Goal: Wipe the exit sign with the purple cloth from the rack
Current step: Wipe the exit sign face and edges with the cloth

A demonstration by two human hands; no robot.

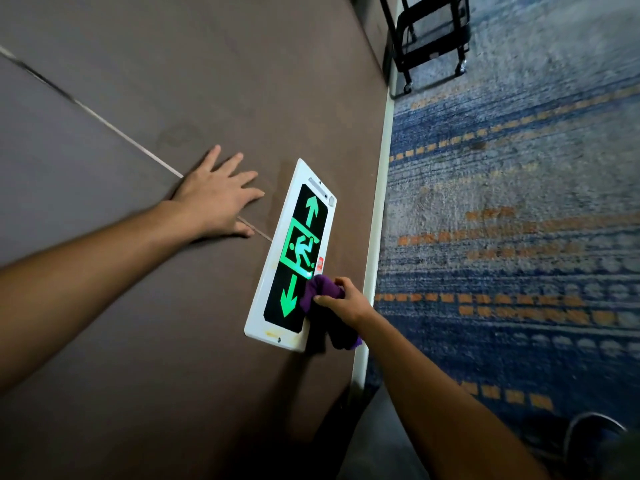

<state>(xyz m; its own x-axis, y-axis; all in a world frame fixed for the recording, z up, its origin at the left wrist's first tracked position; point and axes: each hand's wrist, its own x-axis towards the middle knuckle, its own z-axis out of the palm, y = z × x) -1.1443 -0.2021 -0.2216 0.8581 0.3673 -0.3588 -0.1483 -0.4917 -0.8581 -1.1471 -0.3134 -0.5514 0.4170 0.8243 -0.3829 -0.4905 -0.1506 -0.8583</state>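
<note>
The exit sign [294, 244] is a white-framed black panel with green arrows and a running figure, fixed low on the brown wall [173, 98]. My right hand [343, 301] grips the bunched purple cloth [318, 294] and presses it on the sign's lower right part, beside the downward arrow. A loose end of the cloth hangs below my wrist. My left hand [216, 197] lies flat on the wall with fingers spread, to the left of the sign's upper half.
A white skirting board [377, 216] runs along the wall's foot. Blue and orange patterned carpet [512, 202] covers the floor. A black wheeled rack [433, 32] stands by the wall at the top. A shoe [595, 441] shows at the bottom right.
</note>
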